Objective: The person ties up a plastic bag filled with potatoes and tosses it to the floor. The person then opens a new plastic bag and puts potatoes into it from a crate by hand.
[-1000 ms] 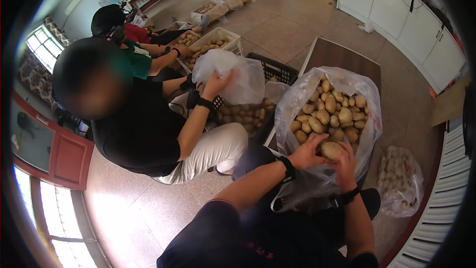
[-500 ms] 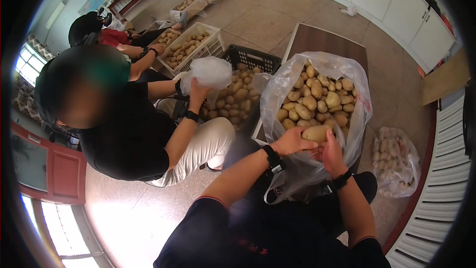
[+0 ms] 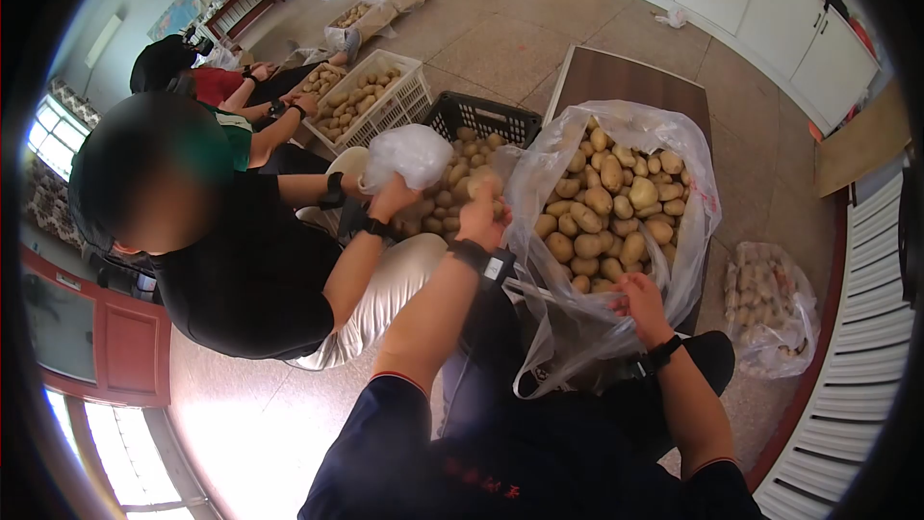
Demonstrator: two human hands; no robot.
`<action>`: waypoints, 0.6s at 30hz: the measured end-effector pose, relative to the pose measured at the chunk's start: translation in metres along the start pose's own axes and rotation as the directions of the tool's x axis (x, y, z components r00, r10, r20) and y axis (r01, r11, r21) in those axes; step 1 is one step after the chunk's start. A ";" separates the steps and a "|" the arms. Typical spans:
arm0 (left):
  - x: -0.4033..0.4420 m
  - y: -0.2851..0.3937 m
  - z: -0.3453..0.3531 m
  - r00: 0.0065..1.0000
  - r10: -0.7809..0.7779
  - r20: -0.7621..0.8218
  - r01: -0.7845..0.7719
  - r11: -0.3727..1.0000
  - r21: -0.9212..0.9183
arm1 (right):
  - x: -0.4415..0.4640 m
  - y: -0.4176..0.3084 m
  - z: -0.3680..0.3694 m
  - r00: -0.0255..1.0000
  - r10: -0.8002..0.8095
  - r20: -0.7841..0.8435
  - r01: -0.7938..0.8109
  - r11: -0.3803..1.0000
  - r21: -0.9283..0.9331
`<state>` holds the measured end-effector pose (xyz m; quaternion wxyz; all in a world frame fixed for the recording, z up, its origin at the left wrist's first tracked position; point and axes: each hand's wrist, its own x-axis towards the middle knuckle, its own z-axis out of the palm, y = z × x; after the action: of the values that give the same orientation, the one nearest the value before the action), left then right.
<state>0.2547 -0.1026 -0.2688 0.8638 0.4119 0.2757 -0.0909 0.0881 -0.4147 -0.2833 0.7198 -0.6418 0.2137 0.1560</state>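
My left hand (image 3: 481, 221) reaches over the near side of the black crate (image 3: 496, 117), its fingers closed on a potato (image 3: 486, 183) that is blurred by motion. Many potatoes lie below it in the crate. At the near rim of the large clear plastic bag (image 3: 709, 207), my right hand (image 3: 640, 306) has its fingers apart and slightly curled, with no potato in them. The bag stands open on a brown board (image 3: 626, 79), full of potatoes (image 3: 597, 200).
On my left a co-worker in black (image 3: 241, 250) holds a bunched clear bag (image 3: 409, 156) over the crate. Beyond are a white crate (image 3: 409, 101) of potatoes and two more people. A filled plastic bag (image 3: 770, 308) lies on the floor at right, near a radiator (image 3: 842, 385).
My hands have parted. The left moved from the large bag leftward to the black crate with a potato; the right stayed near the bag's rim. The co-worker's plastic bag is more bunched than at first.
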 end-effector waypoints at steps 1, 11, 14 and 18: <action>0.005 0.005 -0.007 1.000 0.003 -0.028 -0.003 1.000 -0.008 | 0.002 0.003 -0.001 0.999 -0.033 -0.003 0.033 0.999 -0.015; 0.066 0.003 -0.076 0.965 0.094 -0.245 -0.111 0.992 -0.057 | 0.012 0.020 0.000 0.890 -0.455 -0.031 0.389 0.792 -0.471; 0.076 0.005 -0.085 0.939 0.134 -0.318 -0.159 0.986 -0.052 | 0.001 -0.006 0.009 0.856 -0.514 -0.059 0.351 0.660 -0.664; 0.058 0.010 -0.061 0.903 0.153 -0.402 -0.171 0.985 -0.008 | 0.003 -0.014 0.004 0.803 -0.594 -0.032 0.349 0.513 -0.784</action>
<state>0.2825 -0.0450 -0.3254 0.8026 0.4243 0.4129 0.0732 0.0980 -0.4128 -0.2723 0.3649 -0.9268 0.0507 -0.0732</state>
